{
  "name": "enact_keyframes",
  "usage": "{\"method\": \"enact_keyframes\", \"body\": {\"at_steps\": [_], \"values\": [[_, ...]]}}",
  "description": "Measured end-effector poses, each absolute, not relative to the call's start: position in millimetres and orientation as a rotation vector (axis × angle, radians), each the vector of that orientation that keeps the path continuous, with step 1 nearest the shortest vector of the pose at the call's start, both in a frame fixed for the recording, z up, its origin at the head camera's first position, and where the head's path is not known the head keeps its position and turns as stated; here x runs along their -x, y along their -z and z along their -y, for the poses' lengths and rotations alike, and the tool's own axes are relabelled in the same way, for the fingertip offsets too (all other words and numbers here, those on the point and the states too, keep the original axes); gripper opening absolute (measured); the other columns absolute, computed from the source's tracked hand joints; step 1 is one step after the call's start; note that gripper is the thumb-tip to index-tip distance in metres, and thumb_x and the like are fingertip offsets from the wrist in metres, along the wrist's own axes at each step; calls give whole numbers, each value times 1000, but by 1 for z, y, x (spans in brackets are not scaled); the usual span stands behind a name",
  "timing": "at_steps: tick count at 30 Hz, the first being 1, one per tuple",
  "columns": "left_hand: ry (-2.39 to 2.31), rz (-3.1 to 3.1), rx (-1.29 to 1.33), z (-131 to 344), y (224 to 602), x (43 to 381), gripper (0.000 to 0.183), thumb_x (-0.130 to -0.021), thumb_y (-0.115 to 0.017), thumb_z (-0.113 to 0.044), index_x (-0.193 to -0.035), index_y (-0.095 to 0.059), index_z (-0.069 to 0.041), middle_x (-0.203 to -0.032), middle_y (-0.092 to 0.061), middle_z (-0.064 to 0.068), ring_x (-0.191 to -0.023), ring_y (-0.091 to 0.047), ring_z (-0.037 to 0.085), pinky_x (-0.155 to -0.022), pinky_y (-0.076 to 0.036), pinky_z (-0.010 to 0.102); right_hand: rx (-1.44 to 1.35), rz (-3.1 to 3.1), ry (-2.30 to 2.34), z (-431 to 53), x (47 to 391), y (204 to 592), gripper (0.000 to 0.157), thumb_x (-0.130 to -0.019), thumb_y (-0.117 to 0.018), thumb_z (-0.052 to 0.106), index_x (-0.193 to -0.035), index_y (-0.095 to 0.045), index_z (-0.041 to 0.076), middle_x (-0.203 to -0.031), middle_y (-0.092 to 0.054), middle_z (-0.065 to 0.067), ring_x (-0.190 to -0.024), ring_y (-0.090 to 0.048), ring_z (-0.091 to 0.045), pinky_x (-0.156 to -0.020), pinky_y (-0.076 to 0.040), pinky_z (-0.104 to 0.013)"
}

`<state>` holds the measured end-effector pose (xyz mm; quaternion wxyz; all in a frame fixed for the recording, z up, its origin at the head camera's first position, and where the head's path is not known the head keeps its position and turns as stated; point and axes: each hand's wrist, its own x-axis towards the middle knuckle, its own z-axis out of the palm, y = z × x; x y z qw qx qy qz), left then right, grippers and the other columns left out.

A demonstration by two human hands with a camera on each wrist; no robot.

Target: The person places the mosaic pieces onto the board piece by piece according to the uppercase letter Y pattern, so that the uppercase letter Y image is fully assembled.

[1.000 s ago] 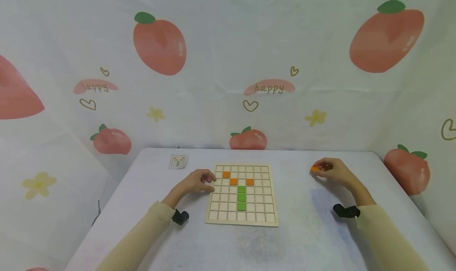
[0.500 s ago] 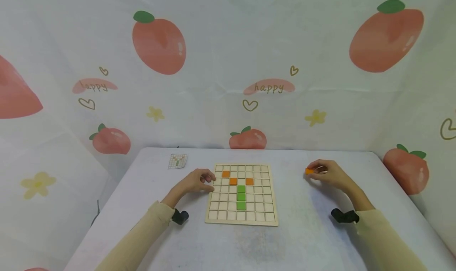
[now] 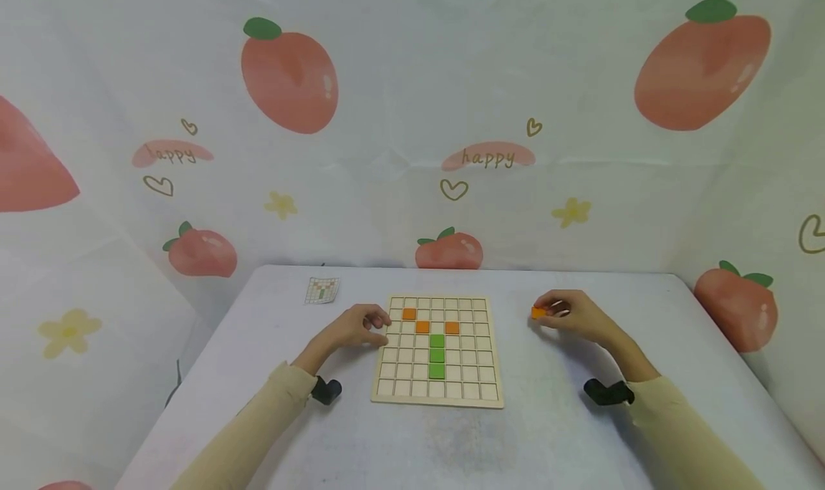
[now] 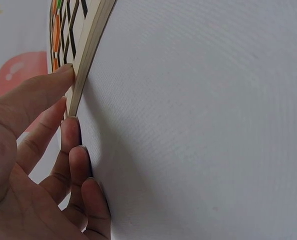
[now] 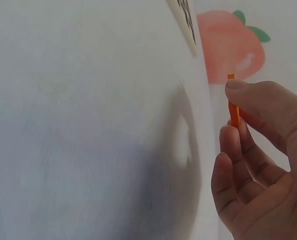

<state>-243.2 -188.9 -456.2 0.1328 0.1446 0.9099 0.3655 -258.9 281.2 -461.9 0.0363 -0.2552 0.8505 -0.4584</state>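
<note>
A wooden grid board (image 3: pixel 399 402) lies on the table, with orange square tiles (image 3: pixel 422 327) in three cells near its far side and a column of green square tiles (image 3: pixel 437 355) in the middle. At the board's left edge is my left hand (image 3: pixel 357 326); in the left wrist view its thumb (image 4: pixel 43 90) and fingertips touch the rim, relaxed and not wrapped round it. Right of the board, my right hand (image 3: pixel 573 314) pinches another orange tile (image 5: pixel 233 107) between thumb and fingers. A shadow below shows that hand raised over the table.
A small paper card (image 3: pixel 321 290) printed with a coloured grid pattern lies at the table's back left. Behind the white table (image 3: pixel 412 454) hangs a cloth with fruit prints (image 3: pixel 488 158). Each wrist wears a black camera mount (image 3: pixel 609 392).
The right hand has moved left toward the board, carrying the orange tile. My left hand stays at the board's edge, and the tiles on the grid are unchanged.
</note>
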Motion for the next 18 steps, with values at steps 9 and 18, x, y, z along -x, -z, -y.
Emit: {"method": "enact_keyframes", "body": {"at_steps": [9,18], "values": [[-1061,-2637,-390,188,455,243,29,-80,-86,-7,-105,-71,-8,-90,-58,1,-84,-50,18,-78,-42,34,820,-2601,1383,-254,271,465,24,-84,-82,3,-106,-72,-2,-100,-71,-11,-88,-66,-25,-79,-52,-28],[-1066,-2631,-397,188,455,242,29,-81,-85,-7,-105,-71,-9,-91,-58,1,-85,-50,19,-78,-42,34,838,-2549,1405,-225,278,463,24,-84,-81,0,-107,-72,-4,-101,-70,-14,-88,-66,-29,-80,-52,-31]]}}
